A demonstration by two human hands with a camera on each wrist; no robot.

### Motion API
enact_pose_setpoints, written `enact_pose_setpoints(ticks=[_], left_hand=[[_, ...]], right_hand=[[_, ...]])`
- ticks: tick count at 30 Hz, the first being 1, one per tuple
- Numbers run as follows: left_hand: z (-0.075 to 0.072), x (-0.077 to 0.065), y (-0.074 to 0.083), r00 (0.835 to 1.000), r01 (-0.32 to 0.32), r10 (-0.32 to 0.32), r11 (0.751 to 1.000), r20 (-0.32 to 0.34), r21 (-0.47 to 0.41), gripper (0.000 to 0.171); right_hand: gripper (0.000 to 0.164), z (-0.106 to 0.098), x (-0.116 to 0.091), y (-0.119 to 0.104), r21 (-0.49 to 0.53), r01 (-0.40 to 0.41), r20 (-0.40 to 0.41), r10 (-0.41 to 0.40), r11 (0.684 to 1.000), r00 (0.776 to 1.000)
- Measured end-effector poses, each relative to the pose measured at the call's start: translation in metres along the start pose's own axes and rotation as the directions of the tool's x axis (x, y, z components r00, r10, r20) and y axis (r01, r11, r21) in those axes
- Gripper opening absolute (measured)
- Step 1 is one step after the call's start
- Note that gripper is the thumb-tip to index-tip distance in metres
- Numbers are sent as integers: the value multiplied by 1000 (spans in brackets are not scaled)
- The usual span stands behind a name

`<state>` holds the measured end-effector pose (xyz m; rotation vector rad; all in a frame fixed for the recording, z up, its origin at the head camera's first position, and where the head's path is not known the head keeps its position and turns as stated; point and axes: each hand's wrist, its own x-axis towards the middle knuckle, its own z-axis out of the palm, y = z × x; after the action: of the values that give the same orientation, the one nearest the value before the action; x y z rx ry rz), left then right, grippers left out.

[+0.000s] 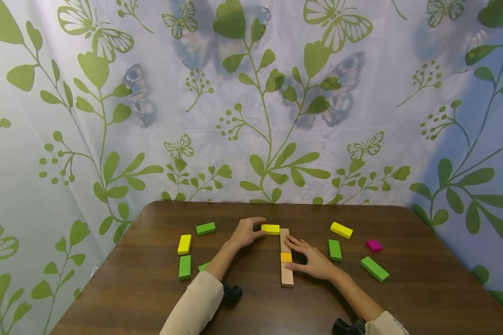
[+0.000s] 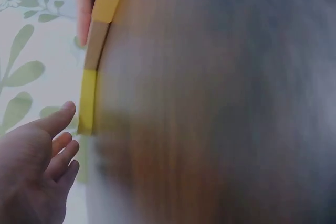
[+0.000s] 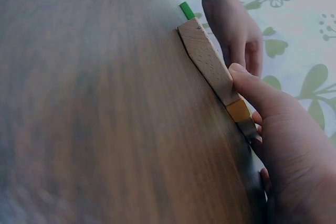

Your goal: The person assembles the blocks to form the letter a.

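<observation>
Steadying seems to be the work of my right grip [image 1: 312,260], its thumb against the near wooden block [image 1: 287,275] and fingertips at the far wooden block [image 1: 284,238], spread apart rather than clamped. The orange block [image 1: 286,257] sits between those two, the three lined up on the counter [image 1: 264,307]. My left grip [image 1: 247,231] has thumb and fingers apart about the left end of the yellow block [image 1: 270,229]; whether they touch it I cannot tell. It lies crosswise by the far end, I judge to form a corner. A magenta block [image 1: 374,245] rests to the right, probably aside to leave me room.
</observation>
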<state>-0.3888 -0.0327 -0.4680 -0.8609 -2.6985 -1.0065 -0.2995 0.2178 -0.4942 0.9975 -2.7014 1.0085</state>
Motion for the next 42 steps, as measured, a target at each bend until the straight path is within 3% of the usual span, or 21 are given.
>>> enact_pose_setpoints(ticks=[6, 13, 20, 25, 29, 42], left_hand=[[-31, -13, -8, 996, 24, -28, 999, -88, -41, 45], [-74, -36, -33, 972, 87, -99, 994, -214, -65, 45], [-100, -64, -68, 960, 180, -187, 982, -208, -52, 48], [-108, -78, -88, 953, 237, -230, 971, -197, 12, 51], [-111, -85, -96, 946, 261, -254, 965, -200, 9, 52], [-108, -98, -108, 958, 243, -241, 970, -155, -6, 46]], right_hand=[[73, 1, 0, 3, -16, 8, -6, -8, 1000, 1000], [74, 1, -1, 7, -29, -2, -7, 2, 1000, 1000], [73, 3, -2, 5, -23, 8, -14, -8, 1000, 1000], [74, 4, -1, 4, -8, -18, -13, 18, 1000, 1000], [73, 4, -1, 4, -4, -22, -15, 22, 1000, 1000], [73, 4, -1, 3, -22, -15, -17, 14, 1000, 1000]])
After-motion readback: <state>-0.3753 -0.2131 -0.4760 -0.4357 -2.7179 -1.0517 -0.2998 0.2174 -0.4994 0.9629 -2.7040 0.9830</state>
